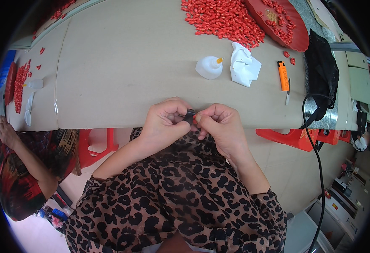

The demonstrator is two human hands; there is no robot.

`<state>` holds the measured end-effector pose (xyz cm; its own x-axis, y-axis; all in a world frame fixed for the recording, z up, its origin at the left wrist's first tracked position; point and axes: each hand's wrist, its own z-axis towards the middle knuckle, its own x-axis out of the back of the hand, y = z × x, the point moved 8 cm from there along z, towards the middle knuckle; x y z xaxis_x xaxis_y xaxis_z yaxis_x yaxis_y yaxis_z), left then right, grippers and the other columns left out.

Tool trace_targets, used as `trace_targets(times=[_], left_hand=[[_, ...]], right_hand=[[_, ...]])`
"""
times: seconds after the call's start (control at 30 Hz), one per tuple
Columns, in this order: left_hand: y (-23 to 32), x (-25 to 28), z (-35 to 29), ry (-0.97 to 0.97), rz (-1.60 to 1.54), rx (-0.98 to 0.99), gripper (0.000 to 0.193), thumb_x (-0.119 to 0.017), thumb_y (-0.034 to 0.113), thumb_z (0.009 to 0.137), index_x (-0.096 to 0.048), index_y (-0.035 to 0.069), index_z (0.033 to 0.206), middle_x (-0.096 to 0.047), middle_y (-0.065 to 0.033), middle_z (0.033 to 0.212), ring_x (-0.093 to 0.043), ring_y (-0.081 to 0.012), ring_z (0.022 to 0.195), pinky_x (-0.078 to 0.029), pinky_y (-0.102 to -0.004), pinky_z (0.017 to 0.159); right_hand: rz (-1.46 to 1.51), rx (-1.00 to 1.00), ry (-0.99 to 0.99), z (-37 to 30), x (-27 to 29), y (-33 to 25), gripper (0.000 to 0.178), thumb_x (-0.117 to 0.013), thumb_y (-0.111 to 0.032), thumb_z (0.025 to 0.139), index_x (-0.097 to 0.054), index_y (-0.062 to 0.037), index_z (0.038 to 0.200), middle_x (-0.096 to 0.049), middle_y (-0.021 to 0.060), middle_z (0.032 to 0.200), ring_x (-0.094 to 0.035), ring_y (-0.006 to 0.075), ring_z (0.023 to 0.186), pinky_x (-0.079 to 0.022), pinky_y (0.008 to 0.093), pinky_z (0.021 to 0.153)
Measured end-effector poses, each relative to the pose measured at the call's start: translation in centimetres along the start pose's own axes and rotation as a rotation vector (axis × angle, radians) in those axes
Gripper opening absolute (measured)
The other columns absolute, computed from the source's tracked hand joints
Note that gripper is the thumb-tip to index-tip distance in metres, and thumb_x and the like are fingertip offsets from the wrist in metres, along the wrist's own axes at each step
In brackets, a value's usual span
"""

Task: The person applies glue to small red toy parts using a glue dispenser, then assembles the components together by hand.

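Note:
My left hand (pixel 168 119) is closed in a pinch on a small black piece (pixel 189 114), held just past the table's near edge. Against it, the fingertips of my right hand (pixel 222 124) pinch a tiny red piece (pixel 195 117), mostly covered by the thumb. It is the same colour as the small red pieces (pixel 223 21) heaped at the far side of the table. Beyond my hands stand a white squeeze bottle (pixel 209 68) with a yellow tip and a crumpled white tissue (pixel 245 65).
A red scalloped tray (pixel 261 25) holds more red pieces. Right of the tissue lie an orange flat-bodied tool (pixel 282 76) and a slim pointed tool (pixel 288 92). A black bag (pixel 321 63) and a black cable (pixel 317 168) are at the right. Another person's hand (pixel 8 133) rests at far left.

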<state>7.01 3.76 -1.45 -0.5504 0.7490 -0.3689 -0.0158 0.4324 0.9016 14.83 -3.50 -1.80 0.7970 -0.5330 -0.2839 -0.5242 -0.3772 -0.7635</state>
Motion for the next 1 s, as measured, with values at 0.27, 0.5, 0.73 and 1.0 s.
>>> trace_targets(times=[0.27, 0.5, 0.73, 1.0], left_hand=[[-0.4, 0.4, 0.3, 0.020, -0.151, 0.072, 0.006, -0.049, -0.004, 0.077, -0.050, -0.003, 0.083, -0.057, -0.0094, 0.081, -0.058, -0.0131, 0.072, -0.048, -0.0211, 0.062], [-0.4, 0.4, 0.3, 0.039, -0.178, 0.071, 0.014, -0.052, 0.004, 0.079, -0.048, -0.002, 0.090, -0.057, -0.0109, 0.083, -0.059, -0.0156, 0.071, -0.051, -0.0242, 0.061], [-0.4, 0.4, 0.2, 0.033, -0.206, 0.070, 0.012, -0.051, 0.004, 0.079, -0.048, -0.002, 0.089, -0.057, -0.0109, 0.082, -0.059, -0.0156, 0.071, -0.051, -0.0243, 0.061], [-0.4, 0.4, 0.2, 0.018, -0.217, 0.057, 0.012, -0.051, 0.005, 0.080, -0.048, -0.002, 0.089, -0.057, -0.0112, 0.082, -0.058, -0.0162, 0.071, -0.051, -0.0249, 0.060]], right_hand=[[0.122, 0.027, -0.008, 0.2, 0.4, -0.2, 0.013, -0.056, -0.008, 0.077, -0.054, 0.0042, 0.080, -0.057, 0.0078, 0.066, -0.051, 0.0068, 0.049, -0.044, 0.0176, 0.046], [0.215, 0.058, -0.034, -0.4, 0.2, -0.6, 0.016, -0.055, -0.011, 0.079, -0.054, 0.0042, 0.083, -0.056, 0.0064, 0.069, -0.050, 0.0065, 0.051, -0.045, 0.0182, 0.046], [0.191, 0.090, -0.030, -0.5, -0.1, -0.8, 0.017, -0.055, -0.012, 0.079, -0.054, 0.0042, 0.083, -0.055, 0.0059, 0.068, -0.049, 0.0062, 0.050, -0.045, 0.0191, 0.046], [0.185, 0.106, -0.007, -0.6, -0.1, -0.9, 0.018, -0.054, -0.015, 0.080, -0.054, 0.0032, 0.081, -0.055, 0.0054, 0.067, -0.048, 0.0061, 0.050, -0.045, 0.0196, 0.046]])
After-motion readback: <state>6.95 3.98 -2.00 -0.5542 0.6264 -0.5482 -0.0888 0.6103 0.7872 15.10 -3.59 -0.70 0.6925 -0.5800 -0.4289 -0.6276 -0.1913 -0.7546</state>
